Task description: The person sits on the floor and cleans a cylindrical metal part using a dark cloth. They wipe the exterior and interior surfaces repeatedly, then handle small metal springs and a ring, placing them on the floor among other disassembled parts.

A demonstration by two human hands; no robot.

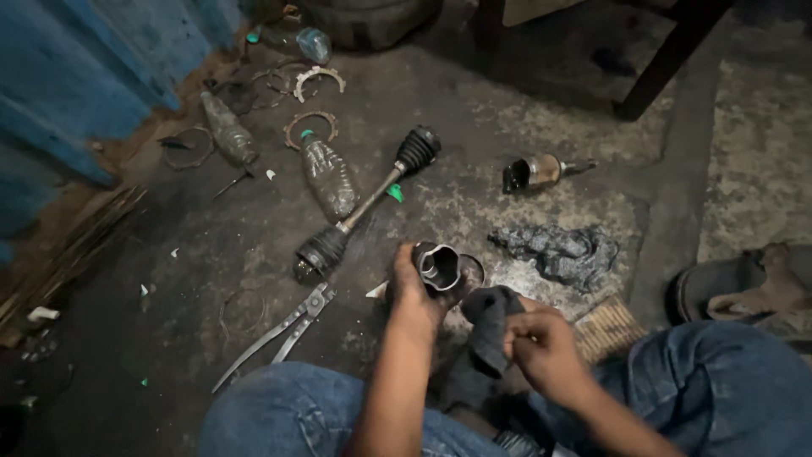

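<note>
Joint cup [440,266], dark metal, open mouth up with lobed inner bore showing. It is held off the floor [524,110], between the knees. Left hand [412,292] is wrapped around the cup's near side, fingers closed on its wall. Right hand [541,343] is closed on a dark rag [491,326], which hangs just right of the cup, below its rim.

Left of the cup: pliers [279,330] lie on the floor, jaws pointing toward the cup. Up-left of the cup: axle shaft [368,203] with a rubber boot at each end, lying diagonal. A clear bottle [328,176] lies beside the shaft; a second bottle [227,129] lies farther left. Metal rings [310,127] sit beyond the bottles. Right of the cup: crumpled greasy cloth [554,252]. Up-right: small joint piece [541,172]. Far right: sandal [748,288].
</note>
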